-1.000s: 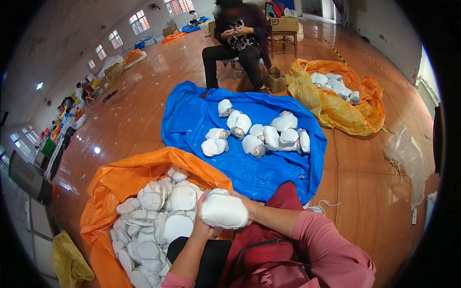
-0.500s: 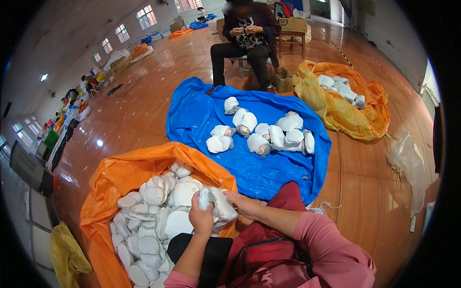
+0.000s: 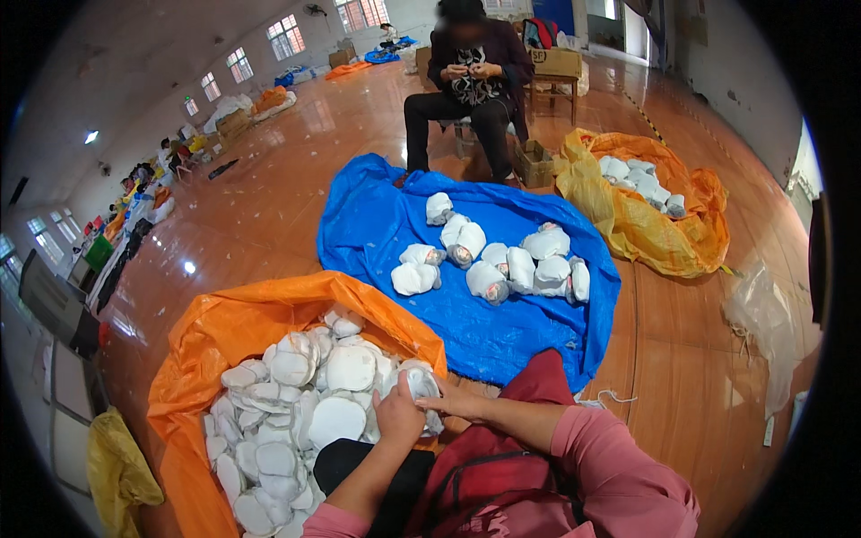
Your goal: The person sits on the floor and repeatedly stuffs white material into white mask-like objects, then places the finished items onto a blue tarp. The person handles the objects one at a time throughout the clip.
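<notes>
My left hand point(image 3: 399, 412) is closed around the near side of a bundle of white pads in thin clear plastic point(image 3: 420, 380). From the right, my right hand point(image 3: 455, 403) grips the lower edge of the same bundle. Fingers hide part of it, and its far end tilts away from me. Just beneath and to the left lies a heap of loose white rounded pads point(image 3: 339, 420) inside an open orange sack point(image 3: 215, 325). Several similar wrapped bundles point(image 3: 464, 240) rest on a blue tarp point(image 3: 377, 215) ahead of me.
Across the tarp a seated person point(image 3: 471, 81) works with both hands close together. A small cardboard box point(image 3: 534, 166) stands beside them. At the right, a yellow-orange sack point(image 3: 619, 220) holds more white bundles, and a clear plastic bag point(image 3: 762, 314) lies on the tiled floor.
Both hands have shifted slightly, the left one moving right toward the other. The bundle has turned from lying sideways to standing more upright between them. My view has tilted slightly upward.
</notes>
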### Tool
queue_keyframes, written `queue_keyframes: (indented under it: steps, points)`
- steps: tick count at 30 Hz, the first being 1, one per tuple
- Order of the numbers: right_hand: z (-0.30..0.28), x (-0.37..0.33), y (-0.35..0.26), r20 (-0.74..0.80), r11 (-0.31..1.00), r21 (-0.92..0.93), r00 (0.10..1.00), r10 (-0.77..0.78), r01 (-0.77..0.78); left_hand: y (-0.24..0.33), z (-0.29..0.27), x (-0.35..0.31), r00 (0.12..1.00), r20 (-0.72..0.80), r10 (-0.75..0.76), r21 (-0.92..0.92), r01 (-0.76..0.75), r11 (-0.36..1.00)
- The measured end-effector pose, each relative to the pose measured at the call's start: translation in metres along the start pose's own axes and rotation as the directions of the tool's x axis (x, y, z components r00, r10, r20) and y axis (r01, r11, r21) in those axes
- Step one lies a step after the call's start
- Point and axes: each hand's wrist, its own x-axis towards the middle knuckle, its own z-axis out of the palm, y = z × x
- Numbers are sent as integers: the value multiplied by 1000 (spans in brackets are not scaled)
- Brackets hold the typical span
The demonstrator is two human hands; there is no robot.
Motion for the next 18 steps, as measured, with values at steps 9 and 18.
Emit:
queue_keyframes:
  steps: [9, 18]
  points:
    - [-11, 13, 26, -48, 963, 267, 997, 52, -38, 3, 2, -3, 1000, 26, 17, -74, -15, 997]
    - [-6, 9, 30, -196, 961, -274, 976, -92, 36, 1, -4, 3, 993, 82, -82, -272, 102, 957]
